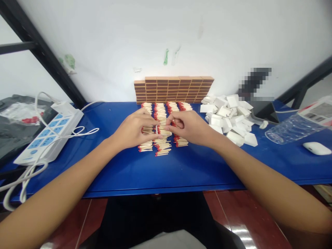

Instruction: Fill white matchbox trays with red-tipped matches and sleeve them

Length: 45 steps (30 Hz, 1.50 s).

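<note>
My left hand (132, 128) is closed, with its thumb and fingers around a small white matchbox tray (156, 129), of which only a narrow edge shows. Close beside it, my right hand (193, 127) pinches a few matches (166, 128) at their plain ends, their red heads toward the tray. Whether those heads are inside the tray, I cannot tell. Under and around both hands, rows of loose red-headed matches (162, 148) lie on the blue table (166, 176). The hands hide the middle of these rows.
Brown matchboxes (173, 90) stand stacked against the wall. Right of the matches is a heap of white matchbox trays (229, 117). Farther right are a clear plastic bottle (287, 129) and a white case (316, 148). A power strip (50, 133) with white cables occupies the left side.
</note>
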### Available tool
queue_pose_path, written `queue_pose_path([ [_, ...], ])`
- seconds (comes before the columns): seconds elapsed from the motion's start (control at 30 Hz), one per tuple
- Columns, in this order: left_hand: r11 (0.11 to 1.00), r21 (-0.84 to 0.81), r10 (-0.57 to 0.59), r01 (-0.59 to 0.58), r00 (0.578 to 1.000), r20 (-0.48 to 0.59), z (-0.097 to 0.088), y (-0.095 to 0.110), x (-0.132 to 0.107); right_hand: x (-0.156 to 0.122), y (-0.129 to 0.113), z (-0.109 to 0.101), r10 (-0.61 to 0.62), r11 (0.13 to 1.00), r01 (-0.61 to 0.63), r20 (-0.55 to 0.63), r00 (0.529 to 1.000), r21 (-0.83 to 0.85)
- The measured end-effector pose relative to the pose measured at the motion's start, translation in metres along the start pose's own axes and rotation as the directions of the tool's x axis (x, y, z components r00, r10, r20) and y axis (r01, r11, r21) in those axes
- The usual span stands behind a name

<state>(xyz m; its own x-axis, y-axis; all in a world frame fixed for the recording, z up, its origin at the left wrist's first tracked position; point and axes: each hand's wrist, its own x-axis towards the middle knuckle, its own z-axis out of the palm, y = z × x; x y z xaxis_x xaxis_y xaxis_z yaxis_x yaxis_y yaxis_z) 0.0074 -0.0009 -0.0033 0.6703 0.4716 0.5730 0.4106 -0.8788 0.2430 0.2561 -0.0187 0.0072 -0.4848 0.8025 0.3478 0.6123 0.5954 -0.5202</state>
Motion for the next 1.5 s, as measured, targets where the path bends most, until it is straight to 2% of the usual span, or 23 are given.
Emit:
queue_pose_path([
  [0.53,0.999,-0.044,-0.013,0.013,1.000,0.008,0.000,0.002,0.000,-0.001,-0.001,0.000,-0.026,0.999,0.026,0.019,0.999,0.027],
  [0.7,0.999,0.024,-0.023,0.023,1.000,-0.002,-0.001,-0.001,0.000,-0.002,-0.005,-0.004,-0.037,0.999,0.037,-0.001,0.999,0.034],
  [0.77,0.997,0.066,-0.040,0.041,0.999,-0.016,-0.002,-0.003,0.000,-0.004,-0.008,-0.007,-0.076,0.996,0.073,0.051,0.996,0.059],
  [0.83,0.994,0.093,-0.057,0.058,0.998,-0.018,-0.001,-0.005,-0.001,-0.006,-0.012,-0.009,-0.150,0.986,0.136,0.165,0.975,0.097],
  [0.9,0.993,0.100,-0.069,0.070,0.998,-0.011,-0.001,-0.006,-0.001,-0.008,-0.016,-0.009,-0.213,0.973,0.175,0.298,0.931,0.150],
  [1.0,0.993,0.095,-0.074,0.074,0.997,0.001,0.000,-0.007,-0.002,-0.010,-0.021,-0.007,-0.232,0.966,0.155,0.433,0.871,0.206],
  [1.23,0.994,0.084,-0.066,0.066,0.998,0.000,0.002,-0.007,-0.001,-0.010,-0.025,-0.004,-0.131,0.991,0.094,0.488,0.863,0.099],
  [1.5,0.993,0.089,-0.074,0.072,0.997,0.015,0.001,-0.006,-0.001,-0.012,-0.029,-0.003,-0.124,0.991,0.085,0.516,0.848,0.099],
])
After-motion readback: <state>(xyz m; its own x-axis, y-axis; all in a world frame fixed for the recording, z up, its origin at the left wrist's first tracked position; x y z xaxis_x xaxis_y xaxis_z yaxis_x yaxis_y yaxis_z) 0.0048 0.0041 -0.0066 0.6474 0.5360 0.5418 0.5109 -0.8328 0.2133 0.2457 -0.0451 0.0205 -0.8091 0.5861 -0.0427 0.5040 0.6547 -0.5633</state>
